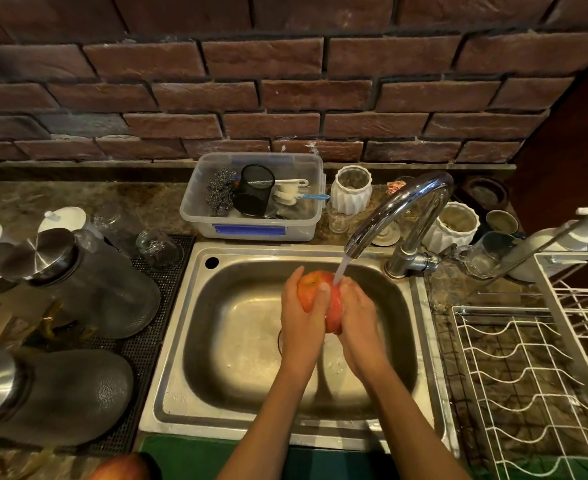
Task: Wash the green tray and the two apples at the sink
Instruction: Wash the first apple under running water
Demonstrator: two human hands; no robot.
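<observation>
Nearest you, at 6 o'clock along the bottom edge, sits the green tray [195, 459], with the second apple [121, 467] poking in at about 7 o'clock, so neither is under water yet. Further in, both your hands are over the sink [181, 341] basin, cupping the first apple [315, 289] dead centre. Your left hand [303, 317] wraps it with curled fingers and the thumb laid across the front; your right hand [356, 317] presses in from the 3 o'clock side, fingers together as far as I can see. I'd guess it's firm, smooth and slick when wet, so keep palms on opposite sides, not fingertips. At 1 o'clock the tap [400, 216] pours right onto it.
</observation>
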